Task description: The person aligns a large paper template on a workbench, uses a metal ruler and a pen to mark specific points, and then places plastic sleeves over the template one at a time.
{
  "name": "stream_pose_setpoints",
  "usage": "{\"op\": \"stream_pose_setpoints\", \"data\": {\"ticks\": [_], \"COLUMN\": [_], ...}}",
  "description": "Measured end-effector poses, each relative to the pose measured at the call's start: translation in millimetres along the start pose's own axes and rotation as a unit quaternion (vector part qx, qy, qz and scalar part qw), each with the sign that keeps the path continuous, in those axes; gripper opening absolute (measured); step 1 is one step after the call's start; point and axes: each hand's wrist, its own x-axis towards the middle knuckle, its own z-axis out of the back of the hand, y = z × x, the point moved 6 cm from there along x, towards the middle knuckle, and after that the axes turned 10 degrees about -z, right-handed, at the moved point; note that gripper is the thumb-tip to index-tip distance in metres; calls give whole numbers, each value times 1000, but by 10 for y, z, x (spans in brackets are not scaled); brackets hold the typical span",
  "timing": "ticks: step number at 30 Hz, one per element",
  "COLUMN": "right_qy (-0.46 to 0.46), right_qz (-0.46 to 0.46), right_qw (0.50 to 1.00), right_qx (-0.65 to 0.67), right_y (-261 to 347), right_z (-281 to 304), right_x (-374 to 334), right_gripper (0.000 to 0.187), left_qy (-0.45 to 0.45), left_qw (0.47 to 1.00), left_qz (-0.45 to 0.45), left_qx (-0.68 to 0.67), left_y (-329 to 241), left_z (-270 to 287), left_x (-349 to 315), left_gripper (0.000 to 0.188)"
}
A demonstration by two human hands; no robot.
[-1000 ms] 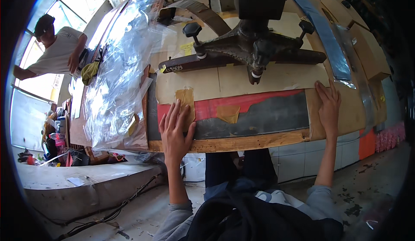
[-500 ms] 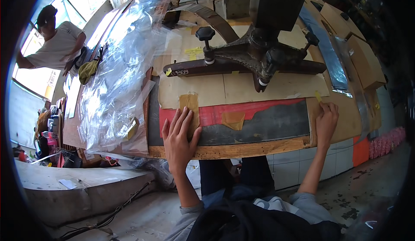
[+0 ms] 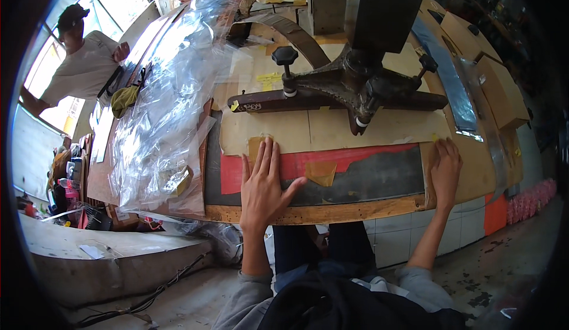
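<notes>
My left hand [image 3: 262, 191] lies flat with fingers stretched, over a brown tape strip [image 3: 255, 147] that bridges a tan card sheet [image 3: 284, 134] and the red strip [image 3: 234, 173] below it. Most of that tape is hidden under the fingers. My right hand [image 3: 446, 173] rests at the card's lower right corner, its fingers pressed down over a small yellow tape piece [image 3: 435, 137]. Between my hands, another brown tape piece [image 3: 321, 173] sits across the red strip and the dark grey surface [image 3: 379, 179]. A dark metal press frame [image 3: 349, 84] with black knobs stands over the card.
Crumpled clear plastic sheeting [image 3: 160, 111] covers the table's left side. A wooden edge [image 3: 332, 210] runs along the front. Cardboard boxes [image 3: 501, 90] and a blue film-wrapped strip [image 3: 453, 84] lie at right. A person in a white shirt [image 3: 86, 66] stands at far left.
My left hand has moved slightly right and up along the brown tape, covering more of it. My right hand's fingers have gone from a pinch at the yellow tape to pressing flatter over it.
</notes>
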Motion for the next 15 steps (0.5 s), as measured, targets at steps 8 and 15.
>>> {"op": "stream_pose_setpoints", "data": {"ticks": [8, 15], "right_qy": [0, -13], "right_qz": [13, -33], "right_qw": [999, 998], "right_qx": [-47, -48], "right_y": [-81, -208], "right_z": [8, 129], "right_x": [-128, -249], "right_gripper": [31, 27], "left_qy": [-2, 55], "left_qw": [1000, 998], "left_qz": [-15, -35], "left_qx": [15, 27], "left_y": [27, -34], "left_z": [-18, 108], "left_x": [-243, -607], "left_gripper": [87, 109]}}
